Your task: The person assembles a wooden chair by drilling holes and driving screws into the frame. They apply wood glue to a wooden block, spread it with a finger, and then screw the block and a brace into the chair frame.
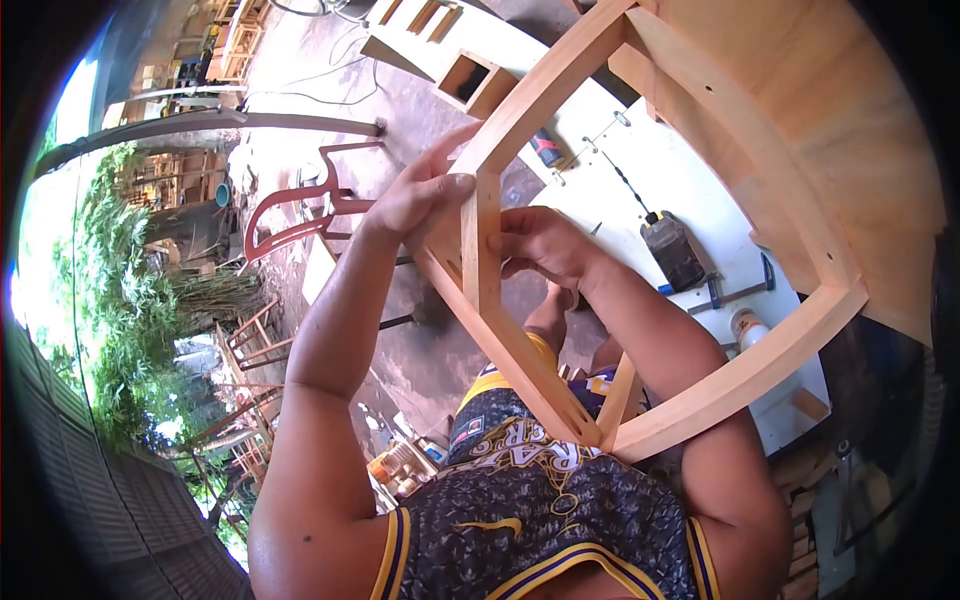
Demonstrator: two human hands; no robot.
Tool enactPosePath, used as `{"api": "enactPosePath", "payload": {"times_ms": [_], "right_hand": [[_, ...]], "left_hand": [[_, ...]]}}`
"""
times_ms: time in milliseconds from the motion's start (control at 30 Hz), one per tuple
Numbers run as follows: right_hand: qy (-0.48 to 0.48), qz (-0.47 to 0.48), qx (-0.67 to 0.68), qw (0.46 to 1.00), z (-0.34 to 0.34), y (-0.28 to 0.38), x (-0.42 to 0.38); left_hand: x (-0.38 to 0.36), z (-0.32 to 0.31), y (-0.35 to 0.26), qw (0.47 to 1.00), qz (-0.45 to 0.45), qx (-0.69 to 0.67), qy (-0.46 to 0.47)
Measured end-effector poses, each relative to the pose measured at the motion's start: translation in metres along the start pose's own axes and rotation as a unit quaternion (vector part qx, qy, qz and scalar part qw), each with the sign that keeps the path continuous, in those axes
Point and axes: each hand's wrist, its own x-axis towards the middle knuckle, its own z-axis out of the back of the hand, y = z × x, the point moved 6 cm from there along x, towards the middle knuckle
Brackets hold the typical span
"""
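Observation:
A pale wooden frame (740, 395) of joined bars with rounded corners stands in front of my body, a curved plywood panel (860, 110) on its right side. My left hand (425, 195) grips the frame's left corner, thumb lying over a short bar (482, 240) and fingers partly hidden behind the wood. On the inner side of that same short bar, my right hand (545, 245) has its fingers bent against it. My right forearm passes through the frame's opening. Small dark holes show in the frame's right bar, and slots near its lower corner.
Behind the frame is a white tabletop (650, 180) with a drill (672, 245), a clamp (735, 295), a red-and-black tool (546, 148) and a bottle (748, 325). An open wooden box (472, 82) sits further back. At left are a reddish plastic chair (290, 215) and a slanting pole (240, 120).

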Motion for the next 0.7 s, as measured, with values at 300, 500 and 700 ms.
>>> {"api": "enactPosePath", "payload": {"times_ms": [300, 500, 700], "right_hand": [[-0.001, -0.009, 0.029, 1.000, -0.002, 0.002, -0.001], [0.003, 0.000, 0.035, 0.999, -0.003, 0.003, -0.001], [-0.103, 0.028, -0.044, 0.993, 0.005, -0.003, -0.014]], "left_hand": [[0.002, 0.002, 0.005, 0.996, 0.062, 0.003, 0.061], [0.005, 0.001, -0.004, 0.973, 0.138, 0.185, -0.006], [0.005, -0.002, -0.005, 0.974, 0.120, 0.191, -0.003]]}}
